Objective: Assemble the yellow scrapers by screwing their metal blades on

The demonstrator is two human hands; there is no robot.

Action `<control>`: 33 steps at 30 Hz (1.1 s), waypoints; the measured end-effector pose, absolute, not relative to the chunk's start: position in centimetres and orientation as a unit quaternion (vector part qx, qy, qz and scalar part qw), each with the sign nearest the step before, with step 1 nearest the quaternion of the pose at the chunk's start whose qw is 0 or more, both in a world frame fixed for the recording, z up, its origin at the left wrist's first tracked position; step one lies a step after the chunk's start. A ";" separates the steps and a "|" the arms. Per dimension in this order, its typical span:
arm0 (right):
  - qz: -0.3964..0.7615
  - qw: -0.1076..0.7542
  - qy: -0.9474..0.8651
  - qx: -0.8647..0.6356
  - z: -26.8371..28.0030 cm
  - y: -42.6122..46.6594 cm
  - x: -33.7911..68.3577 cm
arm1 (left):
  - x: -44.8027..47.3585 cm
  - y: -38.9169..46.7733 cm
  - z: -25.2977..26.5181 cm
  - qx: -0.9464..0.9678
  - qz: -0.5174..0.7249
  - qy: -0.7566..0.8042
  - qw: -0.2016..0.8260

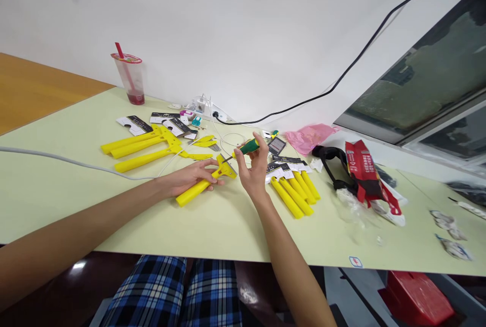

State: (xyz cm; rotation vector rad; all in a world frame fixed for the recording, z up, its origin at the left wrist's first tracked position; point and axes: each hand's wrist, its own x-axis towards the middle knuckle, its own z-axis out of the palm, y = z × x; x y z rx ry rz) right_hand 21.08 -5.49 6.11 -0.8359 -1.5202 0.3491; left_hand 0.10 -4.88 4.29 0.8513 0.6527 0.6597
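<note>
My left hand point(197, 174) is closed around a yellow scraper point(194, 193) near its head, with the handle slanting toward me over the pale green table. In my right hand point(253, 170) is a screwdriver point(248, 147) with a green and yellow handle. Its tip meets the scraper's head, by the screws there. Left of my hands lie several more yellow scrapers point(138, 151), beside black and white cards point(135, 125). Other yellow handles point(292, 197) lie in a row to the right, their heads under similar cards.
A power strip point(207, 108) with a black cable point(304, 99) sits against the wall. A drink cup point(129, 79) stands at the back left. Headphones point(333, 165), a red bag point(364, 172) and a pink plastic bag point(309, 137) lie to the right.
</note>
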 end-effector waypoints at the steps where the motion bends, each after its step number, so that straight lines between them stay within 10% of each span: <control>1: 0.160 0.632 -0.672 -0.352 6.1 -5.6 21.0 | 0.2 -4.9 4.3 0.399 0.310 0.313 0.804; 33: 0.093 0.643 -0.680 -0.339 5.9 -5.1 21.0 | 0.6 -5.1 4.3 0.394 0.384 0.332 0.766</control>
